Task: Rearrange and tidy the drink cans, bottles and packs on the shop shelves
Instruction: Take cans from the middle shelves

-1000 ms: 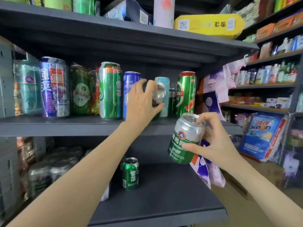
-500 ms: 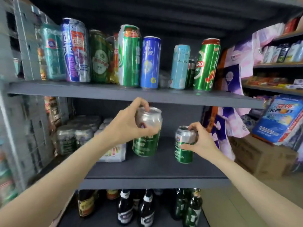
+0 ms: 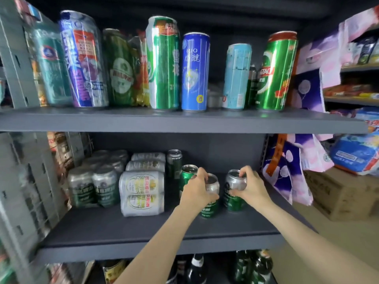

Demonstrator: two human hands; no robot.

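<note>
Both cans, held up in the air half a second ago, now stand on the middle shelf [image 3: 143, 228] at centre frame, and both hands have come down with them.

Head view, item by item:
- Left hand [image 3: 196, 191]: fingers curled over the top and side of the left short green can [image 3: 210, 209], gripping it; the can stands upright on the shelf.
- Right hand [image 3: 251, 188]: fingers and thumb curled round the silver shoulder of the right short green can [image 3: 233, 198], upright, just beside the first.
- Third green can [image 3: 187, 173]: upright, directly behind the left hand.
- Dark slim can [image 3: 174, 162]: further back, near the rear wall.
- White wrapped can pack [image 3: 142, 192]: left of centre, with similar packs behind it.
- Green-and-silver can pack [image 3: 94, 186]: further left, blurred.
- Upper shelf [image 3: 184, 121]: a row of tall cans across the upper half of the frame, among them a blue can [image 3: 194, 72], a pale blue can [image 3: 236, 76] and a green can with a red top [image 3: 275, 71] at the right end.
- Dark bottles [image 3: 195, 269]: bottom centre of the frame, below the middle shelf.
- Purple-and-pink packets [image 3: 287, 171]: hanging at the right of the shelving.
</note>
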